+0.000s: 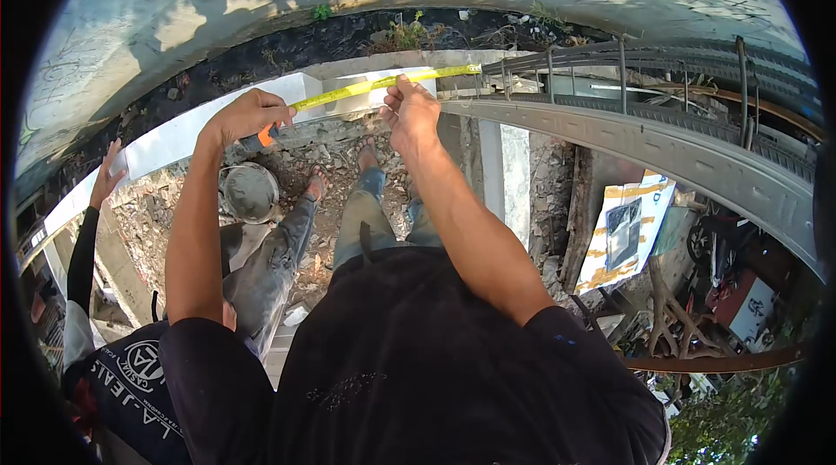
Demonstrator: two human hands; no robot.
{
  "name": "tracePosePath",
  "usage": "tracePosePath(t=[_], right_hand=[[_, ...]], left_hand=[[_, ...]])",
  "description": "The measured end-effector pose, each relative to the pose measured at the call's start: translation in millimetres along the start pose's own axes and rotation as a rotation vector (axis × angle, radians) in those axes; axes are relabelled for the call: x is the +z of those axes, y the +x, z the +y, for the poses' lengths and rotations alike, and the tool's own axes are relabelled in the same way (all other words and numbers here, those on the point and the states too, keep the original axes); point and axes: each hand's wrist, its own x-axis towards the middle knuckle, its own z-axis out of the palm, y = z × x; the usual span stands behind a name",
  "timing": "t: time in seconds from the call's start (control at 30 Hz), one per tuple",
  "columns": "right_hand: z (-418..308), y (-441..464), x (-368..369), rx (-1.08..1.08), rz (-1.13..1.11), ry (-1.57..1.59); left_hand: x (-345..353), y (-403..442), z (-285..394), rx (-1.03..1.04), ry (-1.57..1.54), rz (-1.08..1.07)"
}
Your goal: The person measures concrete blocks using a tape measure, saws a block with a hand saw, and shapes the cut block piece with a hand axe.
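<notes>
Reaching right to the rebar [549, 75], the yellow tape [348, 92] is drawn out, not yet rewound, left hand [244, 117] clasping its orange case [260, 138], right hand [414, 115] pinching it.

2 forearms [475, 225] outstretched, hands [412, 114] curled
</notes>
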Motion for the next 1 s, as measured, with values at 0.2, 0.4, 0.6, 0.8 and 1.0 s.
tracePosePath(t=[0.2,0.4,0.6,0.8,1.0], right_hand=[[-22,49,-20,0.029,0.132,0.054],[-13,63,-17,0.014,0.262,-0.017],[-18,77,-23,0.018,0.239,-0.133],[-12,85,-15,0.004,0.285,-0.166],[-15,89,-16,-0.023,0.276,-0.113]], left_hand=[[-42,-13,-70,-0.02,-0.045,0.012],[-32,17,-87,-0.012,-0.056,0.016],[-51,21,-113,-0.042,0.193,0.15],[-41,24,-107,-0.115,0.332,0.196],[-33,37,-106,-0.253,0.518,0.2]])
